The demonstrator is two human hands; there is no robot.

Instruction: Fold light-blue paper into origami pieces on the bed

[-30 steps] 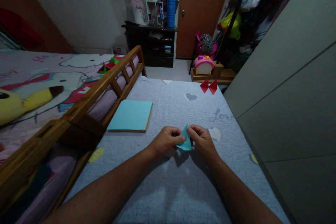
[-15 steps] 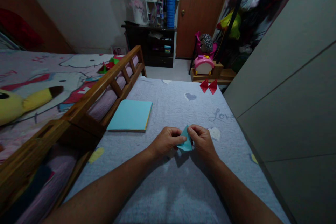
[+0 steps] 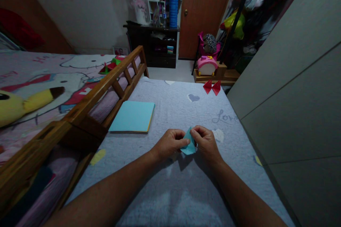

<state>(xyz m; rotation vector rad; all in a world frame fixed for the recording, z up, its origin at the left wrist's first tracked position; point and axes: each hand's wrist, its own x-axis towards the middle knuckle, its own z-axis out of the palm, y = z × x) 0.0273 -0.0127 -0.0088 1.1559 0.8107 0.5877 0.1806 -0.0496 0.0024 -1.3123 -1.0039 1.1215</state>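
Between my two hands is a small folded piece of light blue paper [image 3: 189,148], held a little above the bed. My left hand [image 3: 172,143] pinches its left side, with the thumb lying across the front. My right hand [image 3: 205,140] grips its upper right edge between thumb and fingers. The paper's top comes to a point, and its lower edge flares out below my fingers. Part of the paper is hidden behind the fingers. To the left lies a square stack of light blue paper [image 3: 132,116].
Two red folded paper pieces [image 3: 207,87] lie at the bed's far right corner. A wooden rail [image 3: 106,84] borders the left side, with another bed and a yellow plush toy [image 3: 29,104] beyond. A pale cabinet [image 3: 298,95] stands on the right.
Both hands stay almost in place. The lower edge of the blue paper has shifted slightly downward and looks more rounded.
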